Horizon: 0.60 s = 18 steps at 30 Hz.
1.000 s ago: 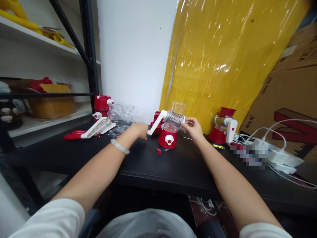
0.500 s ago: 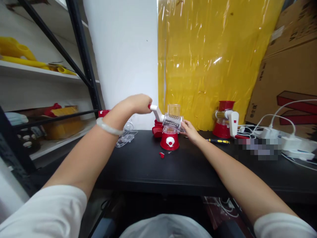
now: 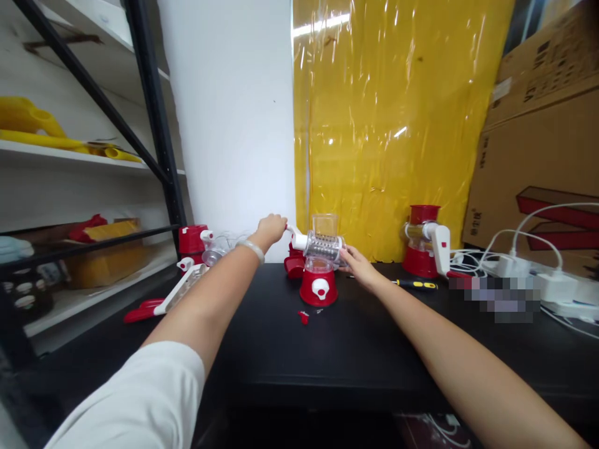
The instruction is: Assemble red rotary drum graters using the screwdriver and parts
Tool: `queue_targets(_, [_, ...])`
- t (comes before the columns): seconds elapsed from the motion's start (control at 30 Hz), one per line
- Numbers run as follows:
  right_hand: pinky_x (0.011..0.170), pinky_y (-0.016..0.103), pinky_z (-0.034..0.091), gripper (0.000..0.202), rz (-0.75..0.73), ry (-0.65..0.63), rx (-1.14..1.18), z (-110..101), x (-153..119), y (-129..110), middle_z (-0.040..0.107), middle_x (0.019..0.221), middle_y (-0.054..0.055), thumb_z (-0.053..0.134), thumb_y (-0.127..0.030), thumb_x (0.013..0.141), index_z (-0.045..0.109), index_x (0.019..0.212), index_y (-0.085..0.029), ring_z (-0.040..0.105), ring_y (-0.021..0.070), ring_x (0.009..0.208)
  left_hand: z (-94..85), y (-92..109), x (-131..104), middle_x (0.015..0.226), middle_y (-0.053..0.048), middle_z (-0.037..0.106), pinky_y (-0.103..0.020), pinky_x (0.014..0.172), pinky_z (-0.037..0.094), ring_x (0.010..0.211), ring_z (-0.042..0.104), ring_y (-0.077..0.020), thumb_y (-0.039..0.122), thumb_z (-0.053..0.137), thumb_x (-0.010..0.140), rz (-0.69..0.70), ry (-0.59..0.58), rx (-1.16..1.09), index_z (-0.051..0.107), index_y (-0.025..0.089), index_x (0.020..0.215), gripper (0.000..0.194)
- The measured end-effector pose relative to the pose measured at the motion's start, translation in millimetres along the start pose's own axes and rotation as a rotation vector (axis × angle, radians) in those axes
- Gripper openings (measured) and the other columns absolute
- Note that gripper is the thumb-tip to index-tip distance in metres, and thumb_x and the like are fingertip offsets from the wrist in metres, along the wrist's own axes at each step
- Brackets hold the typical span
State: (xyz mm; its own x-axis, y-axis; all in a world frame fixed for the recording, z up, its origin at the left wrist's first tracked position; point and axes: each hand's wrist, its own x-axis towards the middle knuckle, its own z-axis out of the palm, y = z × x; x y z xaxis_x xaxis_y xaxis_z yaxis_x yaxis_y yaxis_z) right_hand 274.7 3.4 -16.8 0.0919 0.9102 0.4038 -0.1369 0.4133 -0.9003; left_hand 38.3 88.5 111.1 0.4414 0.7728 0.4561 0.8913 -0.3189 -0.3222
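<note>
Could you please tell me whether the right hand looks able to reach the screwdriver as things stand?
Probably yes: the screwdriver lies close by, its yellow-and-black handle uncovered on the table, though the right hand would first have to leave the rotary grater.

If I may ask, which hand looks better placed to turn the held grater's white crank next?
Probably the left hand: it grips the outer end of the white crank, while the right hand holds the opposite side of the grater.
</note>
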Motion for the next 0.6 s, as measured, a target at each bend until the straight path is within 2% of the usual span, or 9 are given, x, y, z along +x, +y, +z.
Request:
queue_targets(0.1, [0.072,0.03,0.054,0.038,0.048,-0.048,0.071,1.4,-1.4,-4.9,0.066,0.108,0.005,0.072,-0.046,0.071,0.06,0.101,-0.026,0.065,0.0177,0.091,19.8,-8.8,-28.5,0.1,-0.018,0.068,-0.032,0.074,0.045,0.089,0.063,-0.0254,0.025,0.047,0.085,0.087,-0.168,0.014,0.067,0.015,0.098,0.026])
queue_targets(0.2, [0.073,0.03,0.054,0.032,0.086,-0.067,0.106,1.2,-1.4,-7.4,0.068,0.103,0.004,0.069,-0.044,0.075,0.061,0.099,-0.025,0.064,0.0163,0.089,24.3,-16.9,-69.4,0.087,-0.009,0.07,-0.027,0.066,0.043,0.075,0.063,-0.0204,0.028,0.057,0.076,0.215,-0.323,-0.008,0.069,0.02,0.087,0.018])
queue_targets(0.27, [0.075,0.031,0.053,0.031,0.095,-0.082,0.121,0.5,-1.5,-7.9,0.068,0.105,0.004,0.068,-0.043,0.077,0.061,0.101,-0.025,0.064,0.0163,0.09,14.1,-19.5,-99.0,0.075,-0.005,0.068,-0.026,0.058,0.039,0.063,0.059,-0.0171,0.031,0.057,0.075,0.317,-0.438,-0.094,0.067,0.021,0.079,0.015])
queue_targets(0.33, [0.078,0.033,0.053,0.03,0.097,-0.094,0.12,-0.3,-2.2,-8.4,0.067,0.109,0.005,0.067,-0.044,0.079,0.061,0.102,-0.025,0.063,0.0168,0.093,-9.9,-19.1,-125.1,0.067,-0.002,0.064,-0.026,0.054,0.036,0.056,0.054,-0.0148,0.031,0.054,0.076,0.404,-0.489,-0.201,0.065,0.022,0.075,0.015])
queue_targets(0.4, [0.082,0.035,0.052,0.03,0.105,-0.114,0.108,-1.3,-3.4,-9.1,0.066,0.113,0.005,0.065,-0.044,0.08,0.061,0.103,-0.025,0.062,0.0177,0.098,-46.3,-16.1,-141.7,0.064,-0.001,0.062,-0.026,0.053,0.034,0.054,0.051,-0.0136,0.033,0.053,0.079,0.442,-0.461,-0.23,0.063,0.021,0.074,0.016])
queue_targets(0.47, [0.089,0.037,0.05,0.031,0.119,-0.146,0.095,-2.8,-4.5,-9.9,0.065,0.117,0.005,0.063,-0.045,0.082,0.06,0.107,-0.026,0.06,0.0186,0.105,-87.2,-11.6,-143.9,0.068,-0.002,0.062,-0.026,0.053,0.033,0.056,0.051,-0.0131,0.033,0.051,0.082,0.447,-0.384,-0.218,0.062,0.021,0.079,0.017])
queue_targets(0.53, [0.094,0.04,0.047,0.033,0.128,-0.173,0.077,-4.7,-5.3,-10.3,0.063,0.121,0.005,0.061,-0.046,0.083,0.06,0.111,-0.028,0.058,0.0193,0.11,-120.9,-7.2,-130.2,0.072,-0.003,0.062,-0.027,0.055,0.032,0.058,0.05,-0.0135,0.037,0.05,0.085,0.4,-0.185,-0.093,0.062,0.02,0.084,0.021])
queue_targets(0.6, [0.097,0.042,0.045,0.035,0.133,-0.192,0.055,-6.7,-5.6,-10.1,0.062,0.124,0.004,0.059,-0.048,0.085,0.059,0.115,-0.03,0.056,0.0198,0.113,-137.1,-4.6,-104.3,0.082,-0.006,0.063,-0.028,0.056,0.03,0.066,0.051,-0.0163,0.04,0.047,0.088,0.301,0.118,0.072,0.061,0.019,0.092,0.026])
